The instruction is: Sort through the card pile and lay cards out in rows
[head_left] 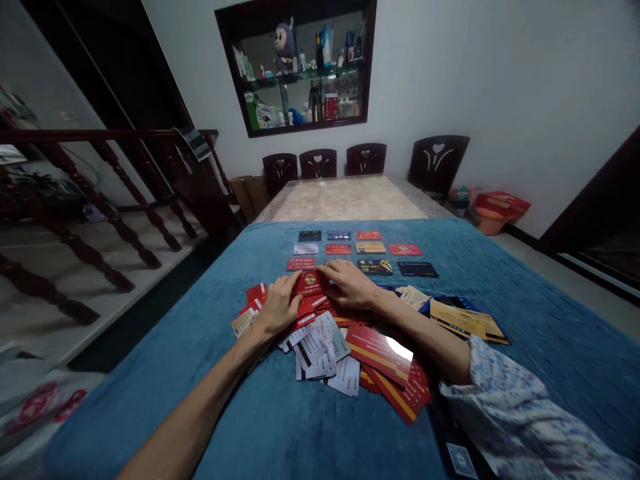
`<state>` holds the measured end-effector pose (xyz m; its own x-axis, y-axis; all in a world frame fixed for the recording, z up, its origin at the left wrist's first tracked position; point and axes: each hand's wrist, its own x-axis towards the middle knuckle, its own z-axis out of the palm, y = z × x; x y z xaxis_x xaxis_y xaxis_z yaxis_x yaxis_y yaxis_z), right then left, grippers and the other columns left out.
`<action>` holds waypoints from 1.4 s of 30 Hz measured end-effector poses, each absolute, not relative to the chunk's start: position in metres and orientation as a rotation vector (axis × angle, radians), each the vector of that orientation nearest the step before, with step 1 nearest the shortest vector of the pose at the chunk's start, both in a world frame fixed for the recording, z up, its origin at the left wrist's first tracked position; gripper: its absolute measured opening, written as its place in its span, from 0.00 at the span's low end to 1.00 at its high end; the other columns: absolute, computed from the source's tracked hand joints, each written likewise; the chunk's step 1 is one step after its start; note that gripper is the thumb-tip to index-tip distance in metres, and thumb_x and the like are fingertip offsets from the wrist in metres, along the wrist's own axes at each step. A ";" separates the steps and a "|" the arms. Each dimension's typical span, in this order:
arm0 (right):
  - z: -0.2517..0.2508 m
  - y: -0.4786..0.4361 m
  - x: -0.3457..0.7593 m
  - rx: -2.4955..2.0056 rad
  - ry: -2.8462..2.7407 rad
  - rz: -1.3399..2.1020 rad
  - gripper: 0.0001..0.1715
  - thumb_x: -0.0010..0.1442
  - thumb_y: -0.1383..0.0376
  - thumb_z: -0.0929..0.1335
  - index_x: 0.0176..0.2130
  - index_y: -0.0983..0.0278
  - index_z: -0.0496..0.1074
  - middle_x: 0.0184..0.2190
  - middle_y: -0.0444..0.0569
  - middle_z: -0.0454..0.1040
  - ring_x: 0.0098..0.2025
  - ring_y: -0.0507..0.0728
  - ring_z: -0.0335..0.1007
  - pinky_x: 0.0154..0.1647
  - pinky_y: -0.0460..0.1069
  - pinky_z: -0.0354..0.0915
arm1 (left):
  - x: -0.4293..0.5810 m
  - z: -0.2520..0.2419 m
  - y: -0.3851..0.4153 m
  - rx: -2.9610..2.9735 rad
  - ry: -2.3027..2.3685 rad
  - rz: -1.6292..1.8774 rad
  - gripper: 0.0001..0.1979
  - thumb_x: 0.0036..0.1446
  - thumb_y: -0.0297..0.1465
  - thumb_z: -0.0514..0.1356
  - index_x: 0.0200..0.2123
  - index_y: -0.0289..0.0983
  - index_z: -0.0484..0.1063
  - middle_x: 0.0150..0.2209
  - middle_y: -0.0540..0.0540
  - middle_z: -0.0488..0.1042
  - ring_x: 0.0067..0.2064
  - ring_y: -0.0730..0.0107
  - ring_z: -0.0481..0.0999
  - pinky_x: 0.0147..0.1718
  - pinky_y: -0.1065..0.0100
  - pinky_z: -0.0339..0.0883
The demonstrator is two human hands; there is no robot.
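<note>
Between my two hands a red card (pixel 311 283) with a round gold emblem is held up over a loose heap of cards. My left hand (pixel 279 304) grips its left side, thumb in front and fingers behind. On the right side, my right hand (pixel 351 285) has its fingers closed at the card's edge. Under and in front of them lie more red cards, white cards (pixel 316 352) with dark stripes, and large red cards (pixel 380 353) with gold bands. Yellow cards (pixel 465 320) lie beyond my right forearm. Whether further cards sit behind the held one is hidden.
Behind the heap, several cards lie spread in rows, including a black VIP card (pixel 375 267) and a red card (pixel 405 250). A blue cloth (pixel 200 327) covers the near table. Chairs (pixel 367 159) stand at the far end, a wooden railing (pixel 75 173) at left.
</note>
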<state>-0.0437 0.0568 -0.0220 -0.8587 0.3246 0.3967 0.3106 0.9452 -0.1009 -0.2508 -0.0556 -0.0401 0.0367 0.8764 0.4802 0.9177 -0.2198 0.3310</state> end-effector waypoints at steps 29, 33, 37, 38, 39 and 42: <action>-0.015 0.071 -0.039 -0.373 -2.704 0.157 0.21 0.57 0.60 0.71 0.48 0.67 0.69 0.43 0.55 0.73 0.45 0.60 0.65 0.48 0.53 0.61 | -0.256 -0.028 -0.059 -2.268 -2.028 -0.757 0.22 0.58 0.25 0.58 0.57 0.37 0.66 0.52 0.39 0.70 0.54 0.54 0.69 0.53 0.50 0.64; -0.014 0.073 -0.038 -0.357 -2.696 0.152 0.20 0.55 0.60 0.72 0.46 0.66 0.71 0.43 0.54 0.74 0.45 0.60 0.66 0.47 0.53 0.61 | -0.257 -0.029 -0.058 -2.280 -2.019 -0.756 0.22 0.58 0.25 0.58 0.57 0.38 0.66 0.51 0.39 0.71 0.54 0.55 0.69 0.54 0.52 0.64; -0.010 0.074 -0.037 -0.342 -2.701 0.188 0.20 0.54 0.60 0.73 0.45 0.66 0.72 0.41 0.53 0.74 0.44 0.59 0.66 0.46 0.53 0.61 | -0.257 -0.028 -0.055 -2.304 -2.018 -0.742 0.22 0.57 0.25 0.58 0.56 0.38 0.67 0.51 0.40 0.70 0.53 0.56 0.70 0.54 0.52 0.64; -0.009 0.074 -0.037 -0.344 -2.704 0.198 0.20 0.54 0.61 0.74 0.45 0.66 0.72 0.41 0.53 0.74 0.44 0.59 0.66 0.46 0.53 0.61 | -0.257 -0.027 -0.054 -2.312 -2.017 -0.730 0.22 0.57 0.25 0.58 0.56 0.38 0.67 0.51 0.40 0.70 0.53 0.55 0.70 0.54 0.52 0.64; -0.007 0.074 -0.036 -0.350 -2.706 0.207 0.20 0.54 0.61 0.74 0.45 0.66 0.72 0.40 0.52 0.75 0.43 0.59 0.66 0.46 0.53 0.61 | -0.256 -0.025 -0.054 -2.321 -2.013 -0.714 0.21 0.57 0.26 0.58 0.55 0.38 0.67 0.51 0.40 0.70 0.53 0.55 0.70 0.53 0.52 0.64; -0.003 0.072 -0.033 -0.379 -2.716 0.209 0.20 0.53 0.62 0.74 0.44 0.67 0.72 0.41 0.53 0.75 0.43 0.60 0.66 0.45 0.53 0.61 | -0.252 -0.018 -0.053 -2.341 -2.008 -0.654 0.19 0.58 0.27 0.59 0.53 0.38 0.69 0.51 0.40 0.71 0.53 0.54 0.70 0.52 0.52 0.63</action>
<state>-0.0330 0.0721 -0.0030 -0.8877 0.2907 0.3570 0.2326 0.9524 -0.1970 -0.2518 -0.0528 -0.0183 0.1029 0.9480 0.3011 0.9434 -0.1890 0.2725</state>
